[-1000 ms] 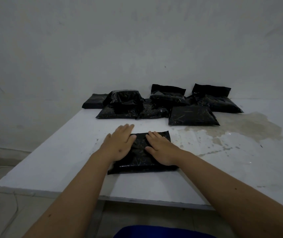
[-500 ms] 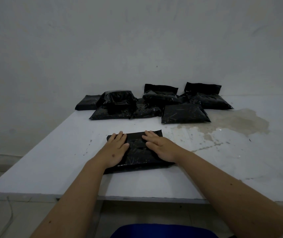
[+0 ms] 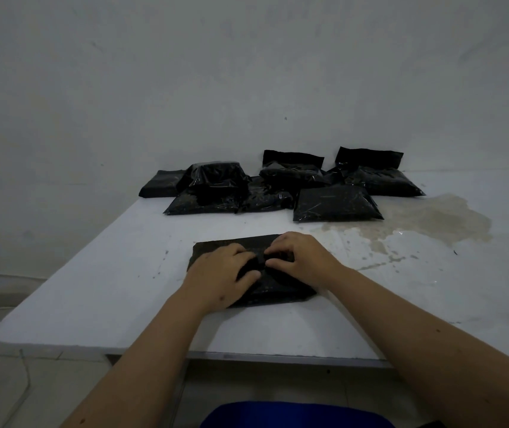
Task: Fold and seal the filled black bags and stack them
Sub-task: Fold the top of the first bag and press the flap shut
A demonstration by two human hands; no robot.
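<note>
A filled black bag (image 3: 248,267) lies flat on the white tabletop (image 3: 117,273), near the front edge and a little left of the middle. Both hands are on top of it. The left hand (image 3: 219,274) covers the left and middle part of the bag; its fingers are curled and the fingertips press into the plastic near the centre, with the thumb lying lower on the bag. The right hand (image 3: 298,256) is on the right part of the bag, and its fingers are also bent, pinching the plastic at the centre. The fingertips of the two hands are very near each other, almost touching, over a small raised fold of the bag. So the grip of each hand is closed on the plastic of this bag, not flat on it.

At the back of the tabletop, against the pale wall (image 3: 247,72), there is a group of other black bags (image 3: 336,203). One of them lies alone in front of the others, to the right of the middle. To the left, several lie partly one over another, and one bulky bag (image 3: 216,177) sits on top of them. Two more bags at the back right have their open ends standing up against the wall.

A large brownish stain (image 3: 432,217) spreads on the right part of the tabletop, just beside the group. At the bottom edge of the view something blue (image 3: 293,415) is visible, below the tabletop. On the left, a thin cable (image 3: 23,375) lies on the floor.
</note>
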